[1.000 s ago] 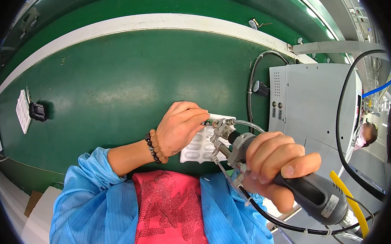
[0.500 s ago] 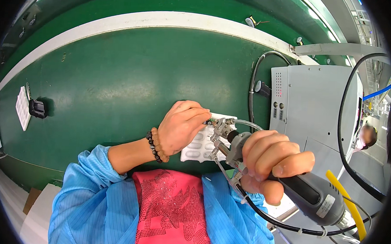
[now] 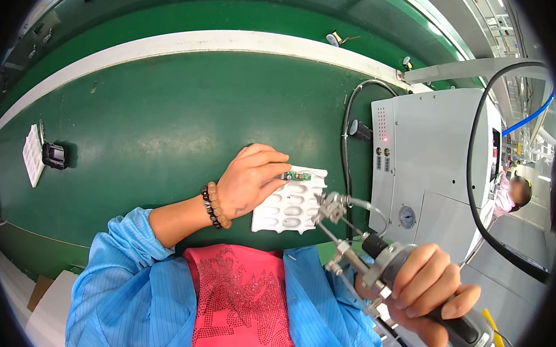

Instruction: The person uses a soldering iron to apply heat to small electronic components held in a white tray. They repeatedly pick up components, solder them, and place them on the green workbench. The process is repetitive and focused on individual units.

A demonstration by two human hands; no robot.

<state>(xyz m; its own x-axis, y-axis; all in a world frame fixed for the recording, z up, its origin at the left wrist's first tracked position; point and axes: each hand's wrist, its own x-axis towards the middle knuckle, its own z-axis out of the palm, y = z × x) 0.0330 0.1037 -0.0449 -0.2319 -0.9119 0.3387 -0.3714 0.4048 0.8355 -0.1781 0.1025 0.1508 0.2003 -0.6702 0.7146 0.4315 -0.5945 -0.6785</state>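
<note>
1. Our left hand (image 3: 249,184) pinches a small green circuit board (image 3: 296,175) in its fingers, over the white moulded tray (image 3: 289,208) on the green table (image 3: 137,124).
2. Our right hand (image 3: 425,291) wraps its fingers round the electric screwdriver (image 3: 373,258).
3. We should steady the board flat before bringing the tip squarely on.

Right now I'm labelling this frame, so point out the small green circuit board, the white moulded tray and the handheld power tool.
small green circuit board (image 3: 296,175), head view, middle of the board.
white moulded tray (image 3: 289,210), head view, pocketed top face.
handheld power tool (image 3: 382,265), head view, grey body ahead of the fingers.
</note>
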